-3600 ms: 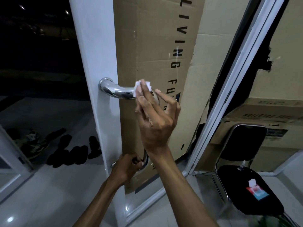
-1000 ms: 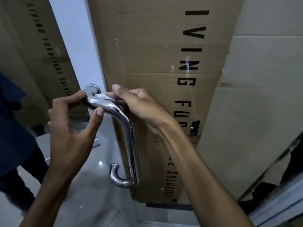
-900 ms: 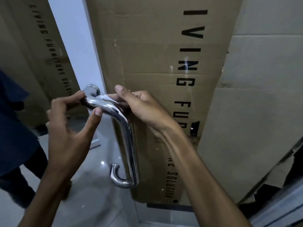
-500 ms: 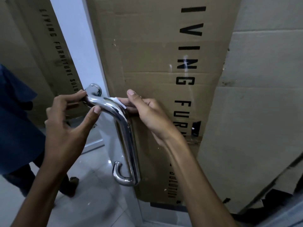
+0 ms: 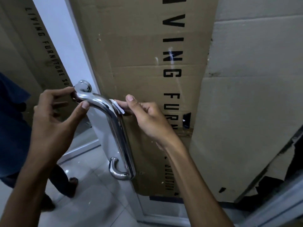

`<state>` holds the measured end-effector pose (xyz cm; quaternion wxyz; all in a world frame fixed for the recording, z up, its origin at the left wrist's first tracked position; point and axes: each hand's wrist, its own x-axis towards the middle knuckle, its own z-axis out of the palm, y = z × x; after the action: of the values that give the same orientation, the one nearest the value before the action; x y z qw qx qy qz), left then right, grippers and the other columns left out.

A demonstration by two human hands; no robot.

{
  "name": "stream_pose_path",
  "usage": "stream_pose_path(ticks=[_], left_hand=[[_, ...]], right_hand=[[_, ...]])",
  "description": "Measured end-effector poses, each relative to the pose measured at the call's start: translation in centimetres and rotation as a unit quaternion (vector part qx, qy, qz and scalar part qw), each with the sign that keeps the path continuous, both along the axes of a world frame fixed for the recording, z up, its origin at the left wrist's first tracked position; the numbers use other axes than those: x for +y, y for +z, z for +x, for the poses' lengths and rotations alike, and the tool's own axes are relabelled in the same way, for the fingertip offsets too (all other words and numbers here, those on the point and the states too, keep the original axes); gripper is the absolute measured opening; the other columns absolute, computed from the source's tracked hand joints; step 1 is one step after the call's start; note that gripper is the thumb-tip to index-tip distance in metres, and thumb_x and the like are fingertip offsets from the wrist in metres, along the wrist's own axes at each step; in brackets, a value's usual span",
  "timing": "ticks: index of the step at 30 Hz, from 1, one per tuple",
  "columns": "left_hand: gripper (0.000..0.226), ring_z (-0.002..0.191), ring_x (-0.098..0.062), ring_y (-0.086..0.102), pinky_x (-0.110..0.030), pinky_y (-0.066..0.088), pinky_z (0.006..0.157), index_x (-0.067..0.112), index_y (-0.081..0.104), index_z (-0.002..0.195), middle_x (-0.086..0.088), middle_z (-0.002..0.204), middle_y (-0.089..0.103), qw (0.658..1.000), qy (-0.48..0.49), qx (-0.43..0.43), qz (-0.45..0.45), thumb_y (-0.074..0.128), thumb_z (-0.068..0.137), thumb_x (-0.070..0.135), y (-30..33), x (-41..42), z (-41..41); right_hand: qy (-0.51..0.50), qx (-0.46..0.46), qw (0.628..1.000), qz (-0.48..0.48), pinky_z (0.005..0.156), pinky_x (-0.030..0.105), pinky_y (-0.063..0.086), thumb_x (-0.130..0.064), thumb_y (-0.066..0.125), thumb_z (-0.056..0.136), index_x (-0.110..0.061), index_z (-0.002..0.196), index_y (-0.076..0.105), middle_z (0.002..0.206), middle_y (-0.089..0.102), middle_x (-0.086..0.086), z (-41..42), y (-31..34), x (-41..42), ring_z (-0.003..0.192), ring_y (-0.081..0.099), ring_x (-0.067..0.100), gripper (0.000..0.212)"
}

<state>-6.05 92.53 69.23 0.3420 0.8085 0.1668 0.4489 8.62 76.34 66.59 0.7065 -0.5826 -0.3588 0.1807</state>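
Note:
A chrome pull handle (image 5: 118,133) runs down the edge of a white-framed glass door (image 5: 68,51). My left hand (image 5: 54,117) pinches the handle's upper bend between thumb and fingers, just below its round mount. My right hand (image 5: 147,117) reaches behind the handle's curve and pinches a small white tissue (image 5: 117,108) against the metal. Most of the tissue is hidden behind the bar and my fingers.
A tall cardboard sheet printed "LIVING FURNITURE" (image 5: 155,79) stands behind the glass, with a paler sheet (image 5: 246,104) to its right. The glass at left reflects a person in dark blue (image 5: 11,128) with bare feet on the tiled floor (image 5: 91,194).
My right hand has slid the tissue to the right and down along the handle's bend. My left hand stays on the upper end. The view has drifted slightly.

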Motion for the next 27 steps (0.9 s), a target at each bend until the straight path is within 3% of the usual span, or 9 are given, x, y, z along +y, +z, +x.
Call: stream_pose_path(ticks=[2, 6, 9, 12, 16, 19, 21, 24, 27], left_hand=[[0.041, 0.123, -0.010, 0.057, -0.048, 0.048, 0.108, 0.038, 0.057, 0.128, 0.015, 0.123, 0.064, 1.000, 0.009, 0.009, 0.015, 0.075, 0.091, 0.045, 0.2, 0.1, -0.1], [0.042, 0.130, -0.028, 0.051, -0.062, 0.048, 0.103, 0.055, 0.052, 0.126, 0.002, 0.136, 0.056, 0.996, 0.037, 0.031, 0.079, 0.071, 0.089, 0.064, 0.0, 0.7, -0.1], [0.048, 0.135, -0.031, 0.046, -0.066, 0.049, 0.098, 0.058, 0.055, 0.126, 0.003, 0.139, 0.051, 0.992, 0.049, 0.039, 0.110, 0.067, 0.083, 0.074, 0.4, 1.3, -0.1], [0.041, 0.135, -0.030, 0.046, -0.062, 0.044, 0.104, 0.053, 0.058, 0.123, 0.002, 0.136, 0.055, 0.982, 0.025, 0.060, 0.179, 0.072, 0.087, 0.065, 1.1, 0.9, -0.1], [0.035, 0.129, -0.037, 0.046, -0.064, 0.043, 0.100, 0.062, 0.054, 0.111, 0.006, 0.124, 0.055, 0.971, 0.015, 0.094, 0.218, 0.075, 0.085, 0.052, 1.4, -0.6, 0.2], [0.034, 0.128, -0.035, 0.046, -0.061, 0.046, 0.097, 0.061, 0.054, 0.110, 0.009, 0.122, 0.055, 0.970, 0.012, 0.090, 0.225, 0.076, 0.085, 0.052, 1.4, -0.5, 0.1], [0.034, 0.129, -0.033, 0.046, -0.063, 0.045, 0.098, 0.064, 0.052, 0.110, 0.020, 0.119, 0.051, 0.967, 0.016, 0.101, 0.232, 0.074, 0.085, 0.056, 1.2, 0.1, 0.2], [0.032, 0.125, -0.027, 0.048, -0.063, 0.044, 0.098, 0.057, 0.055, 0.115, 0.018, 0.117, 0.051, 0.968, 0.021, 0.090, 0.232, 0.072, 0.088, 0.060, 0.6, 0.7, 0.5], [0.034, 0.114, -0.002, 0.046, -0.053, 0.046, 0.099, 0.044, 0.060, 0.119, 0.010, 0.115, 0.053, 0.973, 0.009, 0.065, 0.223, 0.075, 0.088, 0.048, 0.5, 0.4, 0.6]], right_hand=[[0.000, 0.003, 1.000, -0.013, 0.118, 0.020, 0.035, -0.040, 0.047, 0.110, -0.007, 0.128, 0.073, 0.128, 0.073, 0.001, 0.0, -0.9, -0.6, 0.128, 0.061, 0.001, 0.046], [0.008, 0.011, 1.000, -0.016, 0.120, 0.023, 0.035, -0.042, 0.048, 0.110, -0.008, 0.127, 0.074, 0.128, 0.073, -0.001, 0.1, -1.6, -1.3, 0.127, 0.062, 0.002, 0.046], [-0.007, 0.017, 1.000, -0.019, 0.101, 0.005, 0.041, -0.035, 0.051, 0.109, -0.006, 0.127, 0.073, 0.125, 0.073, -0.004, -0.6, -2.5, -1.4, 0.120, 0.060, -0.010, 0.040], [-0.013, 0.023, 0.999, -0.030, 0.089, 0.001, 0.042, -0.028, 0.056, 0.108, -0.007, 0.127, 0.072, 0.115, 0.074, -0.015, -1.2, -3.5, -1.5, 0.101, 0.061, -0.019, 0.033], [-0.006, 0.024, 1.000, -0.009, 0.085, 0.004, 0.046, -0.016, 0.060, 0.106, -0.006, 0.131, 0.070, 0.120, 0.074, -0.004, -1.5, -2.8, -1.7, 0.097, 0.067, -0.012, 0.029], [0.014, 0.043, 0.999, -0.020, 0.066, 0.002, 0.045, -0.006, 0.058, 0.105, -0.003, 0.137, 0.065, 0.115, 0.073, 0.005, -1.9, -3.1, -2.1, 0.068, 0.064, -0.015, 0.033], [0.025, 0.058, 0.997, -0.050, 0.058, 0.004, 0.043, -0.004, 0.059, 0.104, -0.007, 0.140, 0.062, 0.123, 0.073, 0.009, -2.1, -3.5, -2.2, 0.058, 0.059, -0.013, 0.036], [0.020, 0.070, 0.996, -0.056, 0.056, 0.008, 0.044, -0.004, 0.060, 0.103, -0.009, 0.139, 0.064, 0.130, 0.072, 0.010, -2.0, -3.3, -1.9, 0.064, 0.061, -0.012, 0.036], [0.012, 0.075, 0.997, -0.034, 0.055, 0.005, 0.044, -0.002, 0.058, 0.104, -0.004, 0.135, 0.066, 0.125, 0.073, 0.015, -2.4, -3.1, -2.2, 0.071, 0.065, -0.014, 0.032]])
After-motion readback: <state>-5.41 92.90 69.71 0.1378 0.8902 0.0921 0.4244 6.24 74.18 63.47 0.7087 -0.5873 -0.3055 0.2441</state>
